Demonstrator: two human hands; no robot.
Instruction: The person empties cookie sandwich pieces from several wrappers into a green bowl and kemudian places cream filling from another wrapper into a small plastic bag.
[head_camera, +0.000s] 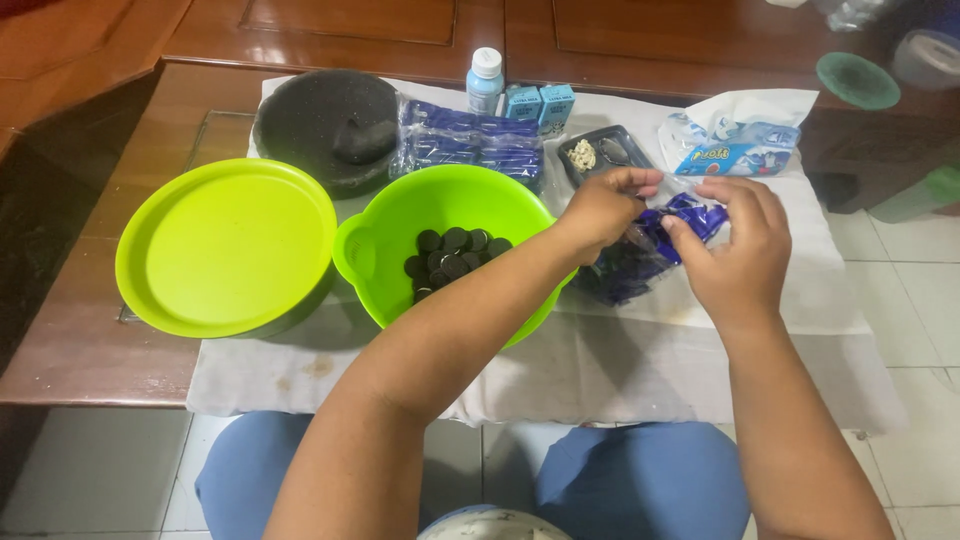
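Observation:
My left hand (600, 208) and my right hand (742, 250) both grip a small blue cookie wrapper (690, 217) above a clear bag of blue cookie packs (625, 265) lying on the cloth. My left forearm crosses over a lime green bowl (385, 265) that holds several dark round cookies (455, 255). A lime green lid (225, 250) lies left of the bowl.
A dark stone mortar with pestle (330, 125) stands at the back left. Beside it lie a bag of blue packs (470, 145), a white-capped bottle (485, 80), two small blue cartons (540, 102), a black tray (605, 155) and an opened blue-and-white bag (740, 135). A white cloth (600, 370) covers the low wooden table.

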